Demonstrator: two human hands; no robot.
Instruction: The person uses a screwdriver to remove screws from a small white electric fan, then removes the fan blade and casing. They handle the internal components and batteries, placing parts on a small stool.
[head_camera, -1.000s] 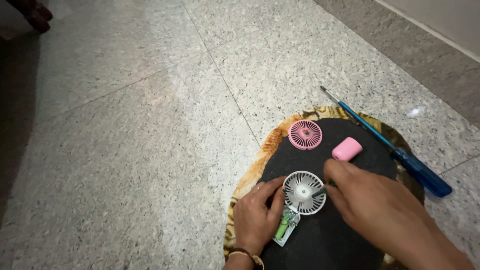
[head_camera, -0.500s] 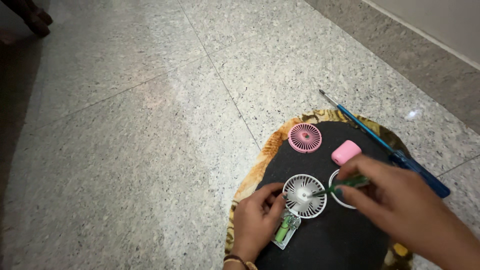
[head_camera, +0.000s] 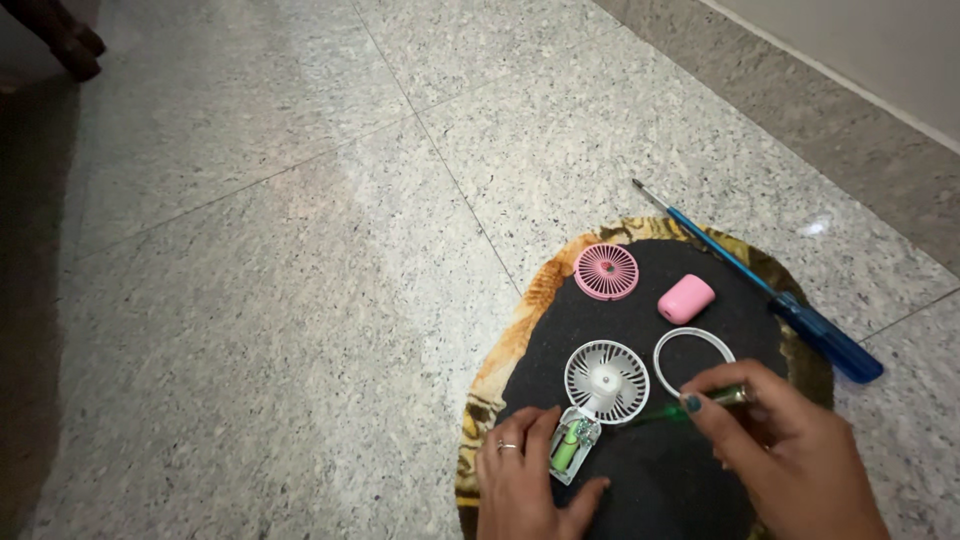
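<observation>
1. Far left, there is only speckled stone floor (head_camera: 250, 250) with its tile seams; a dark furniture foot (head_camera: 65, 40) sits in the top corner, well apart from the work.
2. Your left hand (head_camera: 530, 485) lies on the round black mat (head_camera: 650, 480) with its printed golden border. Its fingers are spread rather than closed, resting against the opened handle (head_camera: 572, 445) of the small white fan, where a green cell shows. It steadies the part without clamping it.
3. Just above sits the white fan head (head_camera: 606, 382), grille off, blades and hub bare, joined to that handle and flat on the mat.
4. Beyond it, near the mat's far edge, lies the pink fan grille (head_camera: 606, 271).
5. Your right hand (head_camera: 780, 450) is pinched shut on a small green screwdriver (head_camera: 690, 405), tip aimed left toward where head meets handle. I cannot tell whether the tip touches anything.
6. Right of the fan head, a loose white ring (head_camera: 693, 362) lies flat; the pink cap (head_camera: 686, 299) rests above it, apart.
7. Furthest right, a long blue screwdriver (head_camera: 790, 310) lies along the mat's edge, untouched.
8. By my judgement you are mid-disassembly, working at the neck of the fan. The next move calls for seating the tip squarely and pressing the handle down harder so it cannot twist.
</observation>
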